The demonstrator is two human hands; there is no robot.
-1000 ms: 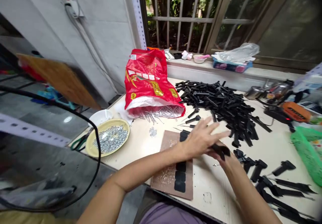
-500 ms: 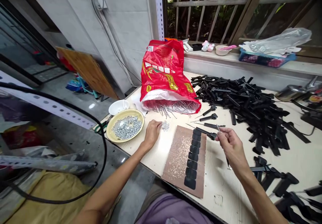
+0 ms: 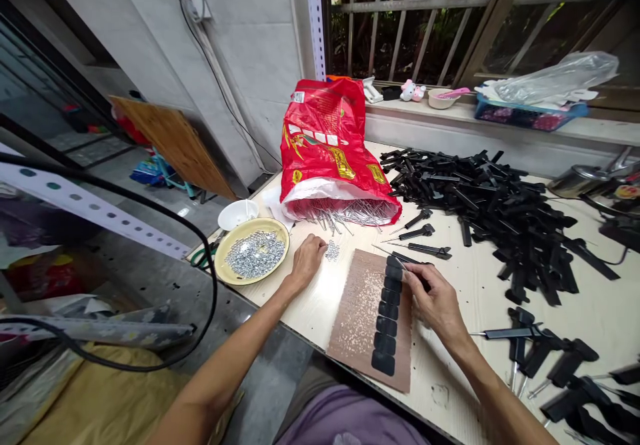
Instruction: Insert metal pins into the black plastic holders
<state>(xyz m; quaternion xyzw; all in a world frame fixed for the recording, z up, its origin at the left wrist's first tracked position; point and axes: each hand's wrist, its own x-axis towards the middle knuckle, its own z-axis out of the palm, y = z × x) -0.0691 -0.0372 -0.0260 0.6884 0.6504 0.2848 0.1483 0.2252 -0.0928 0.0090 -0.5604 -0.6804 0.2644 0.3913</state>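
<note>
My left hand rests on the table with its fingertips pinched together, at the edge of a small heap of shiny metal bits. Whatever sits between those fingertips is too small to make out. My right hand is closed over a black plastic part with a thin metal rod, above the upper right corner of a brown board. A thin metal tip also shows at its fingers, partly hidden. On the board lies a column of black rounded pads, beside scattered pale specks.
A yellow dish of metal bits and a white bowl stand left. Behind is a red bag spilling metal rods. Black parts are heaped right, with more nearer me. A black cable loops at left.
My right hand has moved left and slightly down, to the board's upper right corner, and now covers the black part there. My left hand has shifted slightly right, still beside the small heap.
</note>
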